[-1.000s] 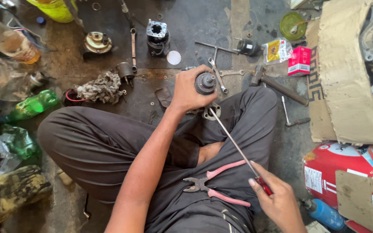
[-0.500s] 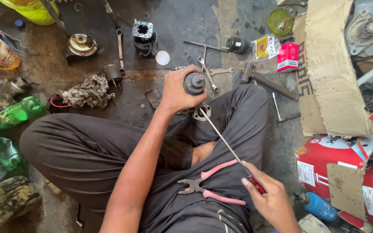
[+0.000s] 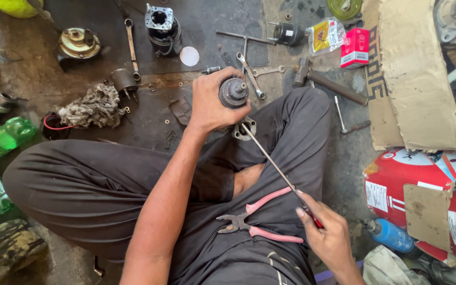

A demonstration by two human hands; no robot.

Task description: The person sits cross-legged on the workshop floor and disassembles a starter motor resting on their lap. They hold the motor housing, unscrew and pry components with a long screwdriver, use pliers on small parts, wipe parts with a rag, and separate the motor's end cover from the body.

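Item one: my left hand [image 3: 209, 103], fingers wrapped tight round a dark round motor part [image 3: 233, 92], held just above the knees over the floor [image 3: 101, 16]. Item two: my right hand [image 3: 329, 237], closed in a pinch on the red handle of a long screwdriver [image 3: 275, 166]; its thin shaft runs up and left across my lap, and the tip meets the underside of the motor part beside a small metal flange [image 3: 245, 129]. Item three: pink-handled pliers [image 3: 257, 224], lying loose on my dark trousers between the two hands, jaws pointing left, just beside the screwdriver shaft but below it. Around the work, on the oily floor: a spanner [image 3: 250, 74] just beyond the motor part, a hammer [image 3: 328, 84] to its right by my knee, a T-shaped wrench [image 3: 244, 39], a square-topped black motor housing [image 3: 160, 24], a white disc [image 3: 189, 55], a brass-coloured round cap [image 3: 79, 43], a dirty rag bundle [image 3: 93, 108], a green plastic bottle [image 3: 1, 138] at far left. At right: a red small box [image 3: 354, 47], a yellow packet [image 3: 325, 37], a folded cardboard sheet [image 3: 412, 79] and a red-and-white carton [image 3: 418, 184], crowding close to my right knee.
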